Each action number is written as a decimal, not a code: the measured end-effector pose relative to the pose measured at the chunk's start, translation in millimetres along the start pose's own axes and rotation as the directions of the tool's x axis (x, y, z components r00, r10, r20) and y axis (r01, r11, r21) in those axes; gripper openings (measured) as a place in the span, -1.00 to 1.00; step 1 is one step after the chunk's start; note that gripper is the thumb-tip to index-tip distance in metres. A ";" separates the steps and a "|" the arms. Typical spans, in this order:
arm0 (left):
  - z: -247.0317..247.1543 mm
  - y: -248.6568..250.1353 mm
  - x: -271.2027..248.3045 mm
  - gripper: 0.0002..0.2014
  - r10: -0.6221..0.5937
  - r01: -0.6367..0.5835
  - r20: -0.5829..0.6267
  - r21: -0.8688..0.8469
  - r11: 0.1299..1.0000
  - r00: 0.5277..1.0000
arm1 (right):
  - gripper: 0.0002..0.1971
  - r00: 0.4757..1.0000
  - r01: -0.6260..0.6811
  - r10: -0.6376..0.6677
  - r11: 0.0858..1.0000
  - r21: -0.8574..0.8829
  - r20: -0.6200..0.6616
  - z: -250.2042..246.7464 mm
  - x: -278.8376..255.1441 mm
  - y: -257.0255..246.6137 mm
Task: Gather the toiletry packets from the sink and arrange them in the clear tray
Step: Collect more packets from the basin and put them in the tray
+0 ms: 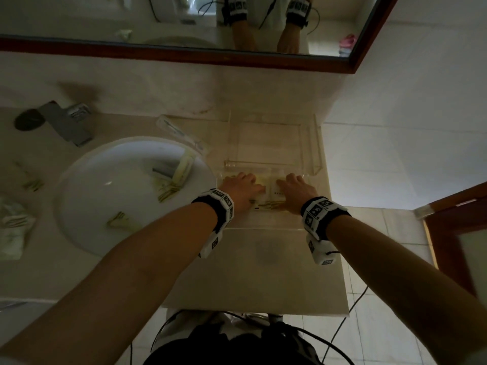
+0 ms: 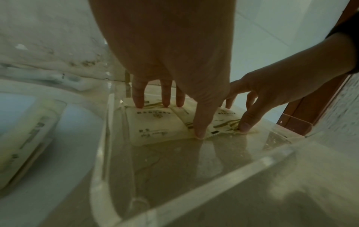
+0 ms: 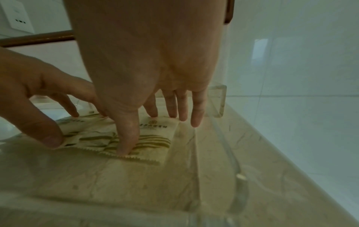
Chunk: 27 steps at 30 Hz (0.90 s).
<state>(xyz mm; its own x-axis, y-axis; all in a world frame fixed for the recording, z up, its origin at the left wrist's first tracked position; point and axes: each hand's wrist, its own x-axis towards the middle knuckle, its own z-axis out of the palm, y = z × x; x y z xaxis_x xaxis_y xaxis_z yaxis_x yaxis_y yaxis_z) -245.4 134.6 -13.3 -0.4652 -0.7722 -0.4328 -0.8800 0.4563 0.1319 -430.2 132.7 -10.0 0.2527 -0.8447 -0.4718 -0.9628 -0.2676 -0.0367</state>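
Two flat-fingered hands, left hand (image 1: 241,187) and right hand (image 1: 297,189), press packets (image 2: 159,122) flat mid-tray (image 1: 316,143); next, fetch those left in the sink (image 1: 87,185).

The left hand (image 1: 243,187) and right hand (image 1: 297,189) covered much of the two packets (image 2: 155,122) in the clear tray (image 1: 311,143). Print on the packets was too small to read. Crumpled wrappers (image 1: 13,227) were cut off at the counter's (image 1: 263,272) left edge.
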 end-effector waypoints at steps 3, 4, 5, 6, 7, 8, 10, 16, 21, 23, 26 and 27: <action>-3.5 0.3 -3.3 -0.43 -0.020 0.019 -0.011 -0.049 0.999 1.000 | -0.21 1.000 0.004 -0.004 1.000 0.028 -0.009 -4.1 -1.7 -1.0; -4.6 -1.2 -3.8 -0.43 -0.026 0.025 -0.014 -0.079 0.997 1.000 | -0.21 1.000 0.004 -0.003 0.999 0.036 -0.020 -7.3 -1.9 -2.0; -6.1 -3.0 -4.6 -0.41 -0.032 0.029 -0.024 -0.115 0.993 0.999 | -0.21 1.000 0.002 -0.001 0.999 0.043 -0.031 -10.7 -1.8 -3.7; -7.9 -5.9 -6.3 -0.40 -0.034 0.026 -0.048 -0.155 0.988 0.998 | -0.22 0.999 0.002 0.000 0.999 0.046 -0.041 -14.9 -1.3 -6.6; -9.9 -10.0 -8.8 -0.40 -0.032 0.014 -0.088 -0.201 0.979 0.996 | -0.23 0.999 0.004 -0.002 0.999 0.048 -0.051 -19.5 -0.6 -10.8; -12.6 -15.1 -12.5 -0.41 -0.033 -0.002 -0.136 -0.249 0.969 0.990 | -0.24 0.998 0.010 -0.007 0.999 0.051 -0.061 -24.8 0.6 -16.3; -16.7 -29.9 -21.4 -0.44 -0.056 -0.015 -0.207 -0.331 0.944 0.977 | -0.26 0.996 0.026 -0.021 0.998 0.064 -0.082 -36.2 4.1 -30.6; -15.4 -85.1 -57.9 -0.42 -0.172 -0.001 -0.329 -0.465 0.885 0.928 | -0.32 0.985 0.115 -0.105 0.991 0.066 -0.135 -59.5 20.6 -90.8; -9.5 -138.5 -90.8 -0.35 -0.293 0.115 -0.281 -0.513 0.851 0.914 | -0.33 0.981 0.166 -0.161 0.985 0.042 -0.112 -68.2 41.9 -147.8; -0.1 -164.5 -101.9 -0.33 -0.334 0.170 -0.251 -0.509 0.844 0.908 | -0.33 0.979 0.184 -0.181 0.983 0.028 -0.091 -69.7 52.0 -168.2; 16.4 -202.0 -117.4 -0.30 -0.407 0.241 -0.189 -0.563 0.791 0.894 | -0.31 0.976 0.209 -0.207 0.978 0.012 -0.062 -68.7 68.9 -195.7; 21.9 -213.2 -121.7 -0.28 -0.426 0.256 -0.177 -0.581 0.773 0.887 | -0.31 0.975 0.218 -0.217 0.976 0.013 -0.055 -67.3 74.9 -203.6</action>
<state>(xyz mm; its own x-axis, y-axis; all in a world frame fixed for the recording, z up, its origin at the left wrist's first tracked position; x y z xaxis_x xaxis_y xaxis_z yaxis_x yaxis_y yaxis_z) 0.9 141.0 -8.3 -0.0544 -0.9578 -0.2822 -0.8545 -0.1016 0.5094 -208.8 92.7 21.4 0.4601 -0.7911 -0.4032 -0.8860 -0.4387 -0.1502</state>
